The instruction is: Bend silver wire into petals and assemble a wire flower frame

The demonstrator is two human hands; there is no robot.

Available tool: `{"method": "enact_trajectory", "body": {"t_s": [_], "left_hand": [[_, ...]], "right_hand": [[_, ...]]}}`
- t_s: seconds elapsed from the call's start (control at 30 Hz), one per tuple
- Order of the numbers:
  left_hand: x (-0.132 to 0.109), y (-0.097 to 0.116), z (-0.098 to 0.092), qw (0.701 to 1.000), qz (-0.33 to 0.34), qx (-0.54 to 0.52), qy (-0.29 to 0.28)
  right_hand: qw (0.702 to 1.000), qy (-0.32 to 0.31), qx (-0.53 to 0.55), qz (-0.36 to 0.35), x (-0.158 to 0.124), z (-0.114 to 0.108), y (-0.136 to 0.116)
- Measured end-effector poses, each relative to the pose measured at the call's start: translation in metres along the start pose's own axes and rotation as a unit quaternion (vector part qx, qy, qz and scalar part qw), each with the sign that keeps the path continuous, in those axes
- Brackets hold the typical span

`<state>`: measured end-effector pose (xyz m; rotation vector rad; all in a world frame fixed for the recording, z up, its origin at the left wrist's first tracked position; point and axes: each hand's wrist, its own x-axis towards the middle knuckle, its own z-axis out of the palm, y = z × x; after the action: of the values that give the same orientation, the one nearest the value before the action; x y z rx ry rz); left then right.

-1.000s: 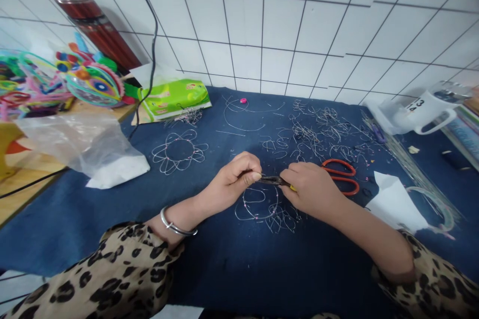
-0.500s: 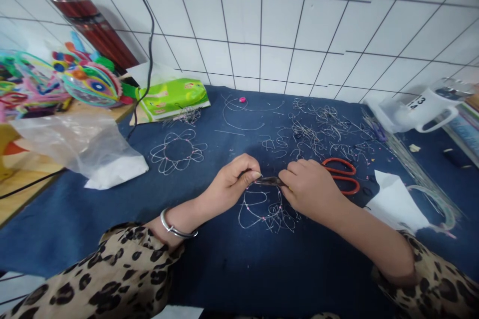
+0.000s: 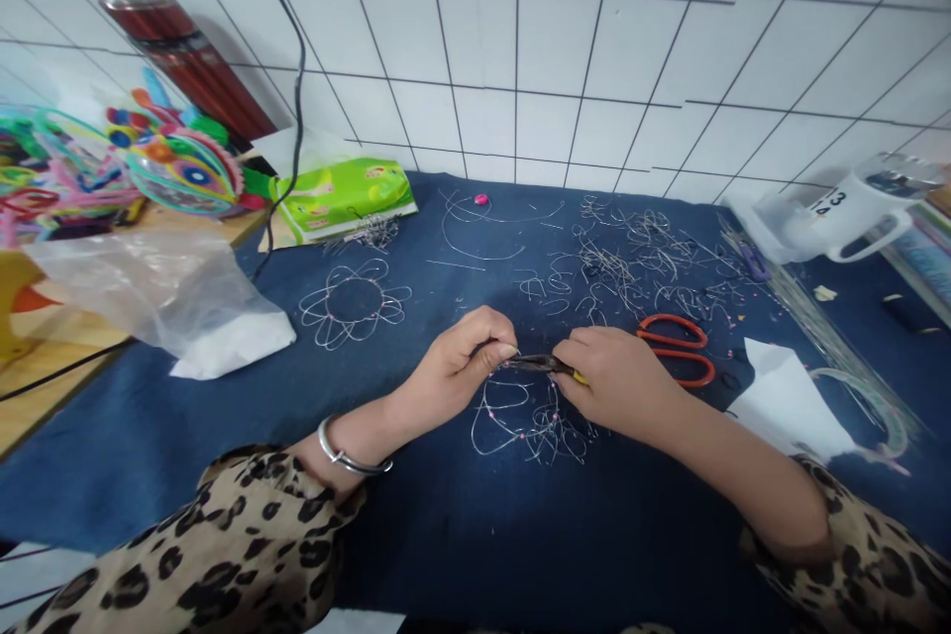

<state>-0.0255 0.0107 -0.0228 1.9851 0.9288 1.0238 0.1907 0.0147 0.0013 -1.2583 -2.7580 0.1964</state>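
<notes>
My left hand [image 3: 453, 371] is closed in a pinch on thin wire at the top of a looped wire piece with pink beads [image 3: 524, 416] lying on the blue cloth [image 3: 446, 535]. My right hand [image 3: 620, 381] is closed around small pliers [image 3: 539, 364] with a yellow handle, whose dark jaws point left and meet my left fingertips. Both hands are close together above the wire piece. A finished wire flower [image 3: 355, 301] lies further left on the cloth.
Red-handled scissors [image 3: 680, 349] lie just behind my right hand beside a heap of cut wire pieces [image 3: 631, 263]. White paper [image 3: 788, 406], a white mug [image 3: 854, 213], a plastic bag [image 3: 163, 297], a green tissue pack [image 3: 346, 193] and colourful toys [image 3: 170, 163] surround the cloth.
The hands stay nearly in place. The wire piece below them has shifted slightly and its loops have bunched closer together.
</notes>
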Motion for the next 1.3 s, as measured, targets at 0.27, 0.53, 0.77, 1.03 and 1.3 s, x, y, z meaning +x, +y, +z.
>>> {"method": "enact_trajectory", "body": {"t_s": [0.27,0.53,0.77,1.03,1.3], "left_hand": [[0.0019,0.0006,-0.0010,1.000,0.020,0.010,0.001],[0.0012,0.0003,-0.0003,1.000,0.020,0.013,0.005],[0.0014,0.0005,-0.0008,1.000,0.012,0.021,0.004],[0.0017,0.0009,-0.0007,1.000,0.011,0.018,0.003],[0.0020,0.0019,-0.0008,1.000,0.006,0.013,0.002]], "right_hand": [[1.000,0.011,-0.015,-0.002,0.0007,-0.0025,0.0035],[1.000,0.028,-0.013,-0.002,0.0004,-0.0009,0.0027],[0.998,0.041,-0.042,-0.010,-0.0016,-0.0018,0.0011],[0.999,0.034,-0.018,-0.007,-0.0006,-0.0023,0.0010],[0.997,0.047,-0.063,-0.012,-0.0019,-0.0030,-0.0010]]}}
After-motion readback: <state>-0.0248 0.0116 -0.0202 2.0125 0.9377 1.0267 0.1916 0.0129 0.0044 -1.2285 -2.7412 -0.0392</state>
